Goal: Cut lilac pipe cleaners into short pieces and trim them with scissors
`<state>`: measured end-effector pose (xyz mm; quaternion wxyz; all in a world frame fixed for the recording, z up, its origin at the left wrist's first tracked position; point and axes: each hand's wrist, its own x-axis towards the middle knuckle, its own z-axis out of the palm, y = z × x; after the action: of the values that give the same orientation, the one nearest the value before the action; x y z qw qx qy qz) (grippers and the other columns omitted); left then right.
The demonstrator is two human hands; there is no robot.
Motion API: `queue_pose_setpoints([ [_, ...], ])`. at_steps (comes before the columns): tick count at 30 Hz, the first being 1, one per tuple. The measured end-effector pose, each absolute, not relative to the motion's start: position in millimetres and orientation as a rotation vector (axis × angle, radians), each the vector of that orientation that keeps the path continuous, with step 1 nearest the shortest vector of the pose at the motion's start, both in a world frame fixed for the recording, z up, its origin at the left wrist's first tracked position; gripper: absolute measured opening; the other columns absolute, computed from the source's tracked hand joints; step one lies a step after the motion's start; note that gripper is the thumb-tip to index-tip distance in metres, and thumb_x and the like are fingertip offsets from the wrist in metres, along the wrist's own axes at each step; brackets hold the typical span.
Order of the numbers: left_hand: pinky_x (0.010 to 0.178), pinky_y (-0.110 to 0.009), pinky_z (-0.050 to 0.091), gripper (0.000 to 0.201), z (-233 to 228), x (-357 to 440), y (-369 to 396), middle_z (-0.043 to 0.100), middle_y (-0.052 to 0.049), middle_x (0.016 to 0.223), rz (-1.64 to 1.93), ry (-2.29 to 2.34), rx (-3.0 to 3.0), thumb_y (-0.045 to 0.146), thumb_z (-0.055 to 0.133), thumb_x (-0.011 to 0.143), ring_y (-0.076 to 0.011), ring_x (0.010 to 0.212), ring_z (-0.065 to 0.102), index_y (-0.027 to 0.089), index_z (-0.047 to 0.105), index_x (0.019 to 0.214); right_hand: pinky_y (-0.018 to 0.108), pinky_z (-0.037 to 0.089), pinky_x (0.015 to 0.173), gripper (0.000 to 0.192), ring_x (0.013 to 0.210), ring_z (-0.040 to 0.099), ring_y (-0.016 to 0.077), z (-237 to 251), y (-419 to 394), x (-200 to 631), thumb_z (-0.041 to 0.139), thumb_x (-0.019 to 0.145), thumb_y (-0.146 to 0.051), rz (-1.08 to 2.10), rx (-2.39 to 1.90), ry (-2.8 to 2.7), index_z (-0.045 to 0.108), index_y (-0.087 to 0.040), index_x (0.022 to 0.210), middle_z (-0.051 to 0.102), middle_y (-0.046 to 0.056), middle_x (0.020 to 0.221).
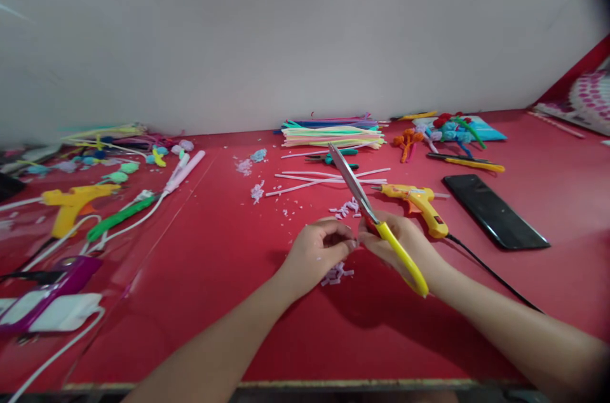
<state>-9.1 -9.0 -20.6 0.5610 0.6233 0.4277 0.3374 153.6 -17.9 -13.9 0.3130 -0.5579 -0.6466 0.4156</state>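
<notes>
My right hand holds a pair of scissors with yellow handles, the blades pointing up and away to the left. Its fingertips meet those of my left hand, whose thumb and fingers are pinched together. Whatever lies in that pinch is too small to make out. Below the hands is a heap of short lilac pipe cleaner pieces. Another heap of cut pieces lies just beyond the fingers. Several long lilac pipe cleaners stretch across the red table farther back.
Behind are a bundle of coloured pipe cleaners and pliers. A yellow glue gun, a black phone and a yellow cutter knife lie right. Another glue gun and a purple power strip with cables are left.
</notes>
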Motion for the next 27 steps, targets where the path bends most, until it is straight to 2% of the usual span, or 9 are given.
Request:
queue_pose_setpoints([
  [4,0.06,-0.023,0.041,0.009,-18,-8,-10,0.056,-0.002,0.071,0.812,1.066,1.699,0.021,0.057,0.07,-0.0131,0.065,0.052,0.016,0.063,0.072,0.018,0.026,0.041,0.013,0.046,0.035,0.007,-19,-18,152,0.047,0.07,-0.027,1.038,-1.476,-1.744,0.042,-0.018,0.062,0.037,-0.006,0.05],
  [9,0.054,-0.021,0.039,0.007,-12,-10,-10,0.053,0.001,0.062,0.883,1.073,1.544,0.021,0.055,0.072,-0.0089,0.054,0.047,0.016,0.061,0.071,0.019,0.027,0.044,0.02,0.05,0.038,0.0085,-17,-14,158,0.05,0.072,-0.036,0.944,-1.463,-1.883,0.044,-0.018,0.067,0.042,-0.004,0.055],
  [14,0.052,-0.02,0.039,0.011,-11,-18,-2,0.054,0.002,0.061,1.238,1.052,1.157,0.024,0.06,0.07,-0.0073,0.052,0.048,0.015,0.058,0.076,0.022,0.022,0.045,0.028,0.046,0.043,0.0111,-18,-12,165,0.049,0.072,-0.047,0.534,-1.655,-2.162,0.043,-0.02,0.069,0.047,-0.003,0.053],
  [18,0.05,-0.018,0.036,0.007,-11,-25,4,0.052,0.003,0.057,1.413,0.978,1.005,0.021,0.06,0.069,-0.0058,0.051,0.047,0.015,0.059,0.072,0.023,0.02,0.046,0.032,0.047,0.05,0.015,-22,-14,164,0.043,0.074,-0.052,0.235,-1.7,-2.314,0.042,-0.02,0.069,0.05,0.0,0.05],
  [27,0.049,-0.017,0.035,0.004,-9,-26,3,0.053,0.003,0.059,1.495,0.97,0.912,0.017,0.06,0.068,-0.0047,0.05,0.046,0.014,0.059,0.071,0.025,0.017,0.045,0.035,0.046,0.052,0.0156,-31,-15,164,0.035,0.08,-0.052,-0.007,-1.695,-2.41,0.043,-0.019,0.073,0.055,0.002,0.051],
])
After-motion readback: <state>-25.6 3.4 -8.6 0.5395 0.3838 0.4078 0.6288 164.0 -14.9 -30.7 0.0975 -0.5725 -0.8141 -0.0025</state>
